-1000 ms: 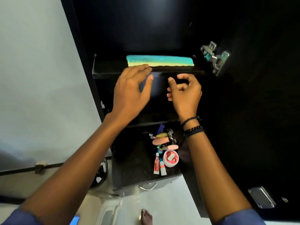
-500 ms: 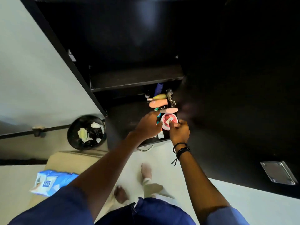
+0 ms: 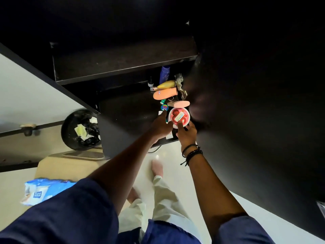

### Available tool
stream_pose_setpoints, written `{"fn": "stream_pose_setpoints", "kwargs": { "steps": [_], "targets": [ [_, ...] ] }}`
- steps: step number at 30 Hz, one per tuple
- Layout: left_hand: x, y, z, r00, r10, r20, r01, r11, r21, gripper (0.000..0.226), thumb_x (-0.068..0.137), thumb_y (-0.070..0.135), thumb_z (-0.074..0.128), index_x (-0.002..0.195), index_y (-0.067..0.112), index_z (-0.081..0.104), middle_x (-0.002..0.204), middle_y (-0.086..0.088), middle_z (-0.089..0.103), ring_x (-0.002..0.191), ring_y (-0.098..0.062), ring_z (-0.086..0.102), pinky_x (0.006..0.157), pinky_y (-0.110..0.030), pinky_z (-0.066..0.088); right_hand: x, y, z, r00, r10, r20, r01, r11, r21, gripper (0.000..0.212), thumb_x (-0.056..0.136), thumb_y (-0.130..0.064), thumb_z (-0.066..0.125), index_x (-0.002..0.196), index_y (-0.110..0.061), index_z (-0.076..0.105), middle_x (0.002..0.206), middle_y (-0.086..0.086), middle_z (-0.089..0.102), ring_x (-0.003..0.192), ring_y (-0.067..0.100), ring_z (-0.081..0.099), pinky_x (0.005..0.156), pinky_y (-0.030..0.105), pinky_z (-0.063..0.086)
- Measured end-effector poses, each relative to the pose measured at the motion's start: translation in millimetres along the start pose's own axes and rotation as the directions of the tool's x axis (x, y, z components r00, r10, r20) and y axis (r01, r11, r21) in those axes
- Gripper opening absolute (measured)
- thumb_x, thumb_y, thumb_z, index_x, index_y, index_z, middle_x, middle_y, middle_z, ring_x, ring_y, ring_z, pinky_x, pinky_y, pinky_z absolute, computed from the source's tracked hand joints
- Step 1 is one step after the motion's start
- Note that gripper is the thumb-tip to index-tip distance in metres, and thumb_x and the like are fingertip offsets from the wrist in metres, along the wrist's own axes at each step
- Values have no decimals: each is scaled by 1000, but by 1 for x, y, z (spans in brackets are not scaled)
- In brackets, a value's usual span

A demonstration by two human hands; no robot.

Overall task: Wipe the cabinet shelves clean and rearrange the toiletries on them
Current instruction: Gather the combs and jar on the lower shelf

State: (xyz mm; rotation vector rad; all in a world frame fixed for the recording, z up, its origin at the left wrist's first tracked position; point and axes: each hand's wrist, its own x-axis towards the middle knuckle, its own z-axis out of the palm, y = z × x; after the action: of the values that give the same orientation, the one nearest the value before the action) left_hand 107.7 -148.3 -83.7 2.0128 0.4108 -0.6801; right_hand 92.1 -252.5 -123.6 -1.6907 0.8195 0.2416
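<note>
A round red-and-white tub sits at the front right of the bottom cabinet shelf. My right hand grips its near rim, thumb on the lid. My left hand lies just left of the tub over small tubes, one finger stretched toward a small blue round tin; its grip is hidden. Behind lie a pink case, an orange tube, a yellow bottle, a blue bottle and metal clippers. The middle shelf shows bare dark board.
The open black cabinet door fills the right side. A black bin with crumpled waste stands left of the cabinet. A blue wipes pack lies on a beige surface. My feet stand on the white floor below.
My view dropped from the top shelf to the bottom one. Both hands came down from the comb shelf; the right hand has closed onto the red tub and the left has settled beside it.
</note>
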Motion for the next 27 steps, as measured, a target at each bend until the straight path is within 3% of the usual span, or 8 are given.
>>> {"fn": "stream_pose_setpoints", "kwargs": {
  "steps": [5, 10, 13, 17, 20, 23, 27],
  "targets": [
    [0, 2, 8, 998, 44, -36, -49, 989, -139, 41, 91, 18, 58, 131, 22, 53, 128, -2, 59, 118, -18, 55, 97, -31, 46, 16, 8, 9, 998, 67, -18, -66, 996, 61, 43, 75, -29, 74, 111, -13, 57, 109, 11, 68, 99, 30, 66, 84, 54, 55],
    [-2, -4, 7, 990, 31, -135, -55, 983, -175, 34, 88, 22, 62, 121, 19, 60, 119, -3, 65, 110, -18, 60, 97, -36, 49, 8, 12, 8, 994, 111, -17, -108, 989, 104, 39, 67, -35, 76, 87, -30, 43, 104, 8, 68, 95, 26, 67, 82, 53, 56],
    [-8, -11, 5, 982, 24, -186, -60, 980, -190, 29, 88, 28, 61, 116, 20, 61, 112, 0, 67, 103, -16, 63, 92, -36, 52, -8, 3, 3, 992, 124, 15, -125, 977, 172, 42, 72, -25, 78, 95, -26, 43, 107, 10, 66, 96, 26, 67, 78, 52, 58],
    [-18, -19, 4, 972, 39, -230, -78, 984, -163, 26, 84, 24, 64, 110, 19, 62, 109, -2, 66, 100, -17, 63, 87, -35, 54, -25, -3, -4, 981, 148, 127, -178, 946, 271, 41, 82, -15, 72, 112, -17, 44, 116, 10, 60, 104, 28, 63, 72, 40, 59],
    [-30, -28, 3, 966, 31, -255, -82, 978, -193, 27, 84, 18, 65, 111, 18, 62, 111, -2, 65, 100, -16, 62, 81, -28, 53, -37, 0, -5, 978, 114, 176, -160, 948, 276, 38, 83, -19, 72, 115, -15, 52, 119, 10, 62, 108, 29, 62, 71, 37, 58],
    [-47, -40, -2, 961, 13, -275, -81, 969, -235, 24, 84, 20, 68, 108, 18, 61, 109, 0, 65, 97, -15, 63, 80, -29, 54, -53, 7, 1, 972, 64, 225, -114, 970, 216, 35, 81, -25, 73, 113, -15, 60, 113, 11, 66, 106, 30, 63, 68, 35, 58],
    [-67, -57, -11, 964, 3, -266, -73, 965, -252, 29, 85, 16, 69, 112, 16, 58, 110, 0, 62, 97, -11, 58, 74, -21, 49, -71, 13, 8, 973, 61, 223, -107, 974, 200, 31, 79, -20, 75, 105, -18, 60, 109, 7, 66, 106, 28, 63, 77, 40, 58]
  ]
}}
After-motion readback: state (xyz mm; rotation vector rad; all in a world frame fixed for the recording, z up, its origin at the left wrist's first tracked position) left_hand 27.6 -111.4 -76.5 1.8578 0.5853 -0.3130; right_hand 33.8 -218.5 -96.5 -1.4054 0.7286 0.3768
